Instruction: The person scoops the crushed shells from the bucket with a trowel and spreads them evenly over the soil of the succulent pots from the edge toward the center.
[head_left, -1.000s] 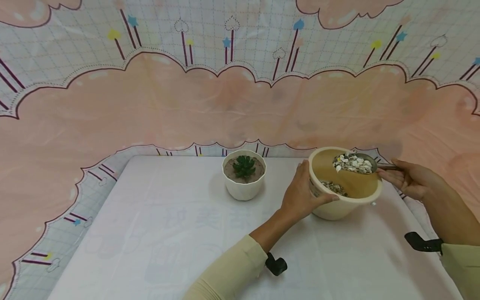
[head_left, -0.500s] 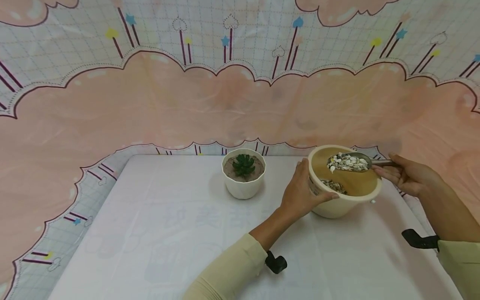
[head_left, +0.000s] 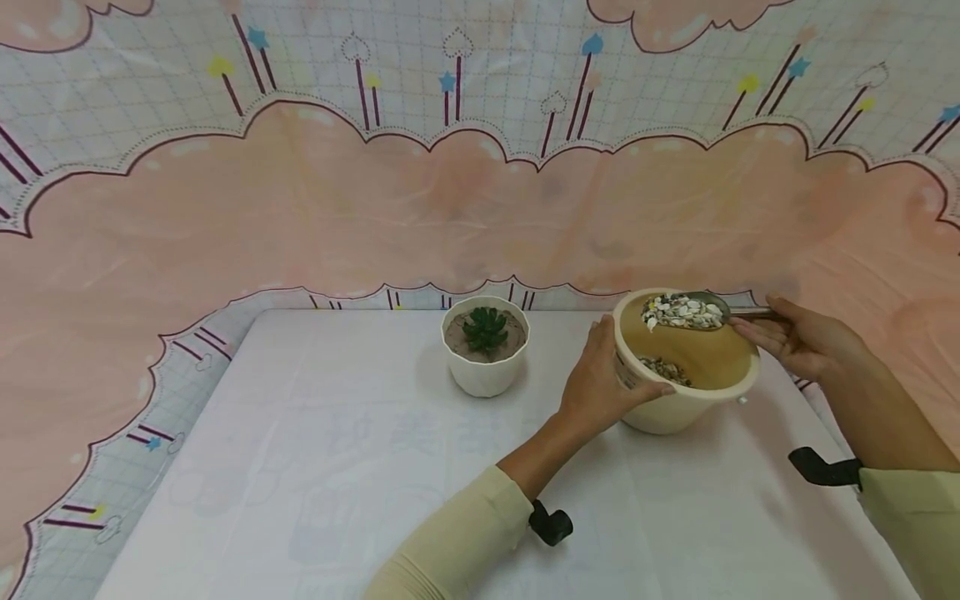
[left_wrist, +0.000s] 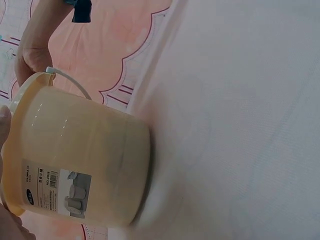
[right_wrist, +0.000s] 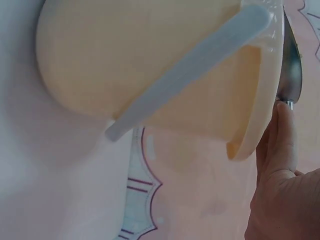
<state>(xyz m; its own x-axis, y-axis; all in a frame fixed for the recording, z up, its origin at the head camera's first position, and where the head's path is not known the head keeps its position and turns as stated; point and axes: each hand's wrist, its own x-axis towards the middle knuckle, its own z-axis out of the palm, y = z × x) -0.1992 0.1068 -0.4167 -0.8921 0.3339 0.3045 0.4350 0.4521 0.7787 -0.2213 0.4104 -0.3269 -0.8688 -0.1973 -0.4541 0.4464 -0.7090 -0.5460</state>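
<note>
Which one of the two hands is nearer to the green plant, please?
Left. The left hand grips the bucket on the side facing the green plant; the right hand, farther away, holds the scoop at the bucket's opposite side.

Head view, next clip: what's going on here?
A person's left hand grips a cream bucket by its side, near the rim. The right hand holds a metal scoop, heaped with pale mixed bits, at the bucket's mouth. More loose bits lie inside the bucket. To its left, a small green plant in a white pot stands untouched on the white table.
</note>
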